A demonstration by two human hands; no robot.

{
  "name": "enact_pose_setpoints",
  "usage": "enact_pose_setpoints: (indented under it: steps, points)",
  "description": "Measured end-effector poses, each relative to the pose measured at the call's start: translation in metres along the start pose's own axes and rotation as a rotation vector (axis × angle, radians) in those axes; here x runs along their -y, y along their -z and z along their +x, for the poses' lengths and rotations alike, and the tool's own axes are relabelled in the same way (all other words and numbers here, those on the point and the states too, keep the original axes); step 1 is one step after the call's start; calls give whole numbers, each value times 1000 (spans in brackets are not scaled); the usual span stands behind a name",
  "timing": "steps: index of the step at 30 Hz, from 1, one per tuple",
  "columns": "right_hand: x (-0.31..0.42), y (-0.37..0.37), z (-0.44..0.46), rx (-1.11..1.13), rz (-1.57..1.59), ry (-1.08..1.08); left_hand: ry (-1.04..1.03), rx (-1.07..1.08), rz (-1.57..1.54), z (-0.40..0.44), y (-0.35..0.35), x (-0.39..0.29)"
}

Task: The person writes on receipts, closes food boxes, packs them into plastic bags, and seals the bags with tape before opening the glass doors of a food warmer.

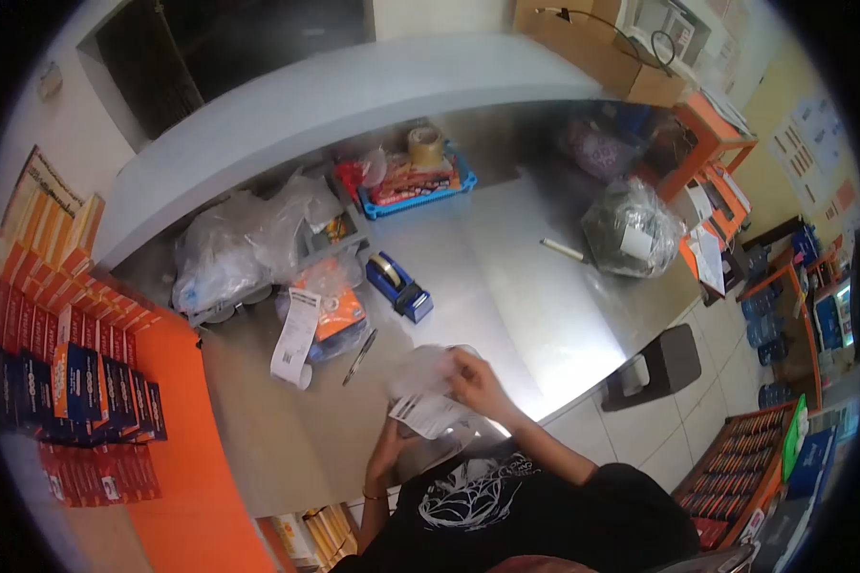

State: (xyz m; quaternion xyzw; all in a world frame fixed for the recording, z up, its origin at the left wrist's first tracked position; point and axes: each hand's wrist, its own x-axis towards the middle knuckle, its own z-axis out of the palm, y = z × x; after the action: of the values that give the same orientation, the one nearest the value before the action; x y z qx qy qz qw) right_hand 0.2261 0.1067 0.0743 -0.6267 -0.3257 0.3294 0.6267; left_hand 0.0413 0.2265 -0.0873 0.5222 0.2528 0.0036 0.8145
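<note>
Close to my body, at the table's near edge, I hold a clear plastic bag (419, 368) with a printed white slip (432, 414) on its front. My left hand (389, 447) is closed around the bag's lower left side, its fingers partly behind it. Higher up, my right hand (474, 382) pinches the bag's upper part. What lies inside the bag is hard to make out. To the left are a pen (359, 357) and a long printed receipt (297, 334) lying against a plastic-wrapped orange packet (337, 310). A blue tape dispenser (398, 287) stands farther back.
On the metal table (478, 248) are a blue basket (420, 202) with a tape roll, a marker (562, 249), a wrapped bundle (631, 229) and a grey crate (339, 239) beside plastic bags (244, 239). Stacked boxes (76, 382) line the left; a dark bin (664, 368) stands right.
</note>
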Motion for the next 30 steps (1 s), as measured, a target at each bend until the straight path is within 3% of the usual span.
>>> enact_pose_setpoints:
  steps: [1,3,4,7,9,13,14,16,18,19,20,21,22,23,24,25,26,27,28,29,30]
  points:
    - [7,20,7,-34,84,-66,-65,21,-156,10,-37,-20]
    - [10,45,31,-67,109,55,-198,58,-111,43,-87,-28]
    - [7,61,45,-74,-43,91,-290,64,-128,61,-110,-24]
    - [-2,99,94,-134,-220,196,-479,-199,58,151,-142,5]
    - [9,115,123,-216,-355,272,-587,-437,317,218,-146,-15]
    - [-12,144,200,-361,-478,519,-727,-485,23,327,-126,-63]
    - [-22,151,222,-414,-495,596,-752,-631,391,325,-122,-89]
    - [-39,163,264,-422,-527,562,-748,-665,464,350,-105,-116]
    - [-52,169,284,-430,-585,558,-806,-481,386,348,-105,-149]
    - [-56,170,285,-338,-516,459,-761,-551,469,386,-68,-127]
    - [-45,168,274,-311,-715,430,-854,-431,318,387,-79,-139]
    - [-61,166,270,-407,-611,656,-718,-531,436,387,-78,-149]
    - [-46,156,229,-507,-643,602,-572,-611,555,389,-76,-156]
    - [-48,160,201,-408,-530,460,-761,-463,420,380,-86,-162]
    - [-51,160,162,-454,-545,441,-803,-475,467,386,-77,-156]
    - [-52,165,114,-490,-565,425,-840,-615,617,393,-69,-148]
    - [-50,177,63,-452,-539,327,-736,-717,732,370,-83,-152]
    - [-51,187,8,-406,-502,234,-973,-689,761,379,-67,-142]
    - [-54,197,-49,-499,-354,158,-864,-1003,971,344,-92,-152]
    - [-64,210,-105,-569,-268,-8,-832,-1196,986,307,-129,-164]
    - [-83,220,-162,-700,-335,-116,-942,-1323,921,297,-147,-160]
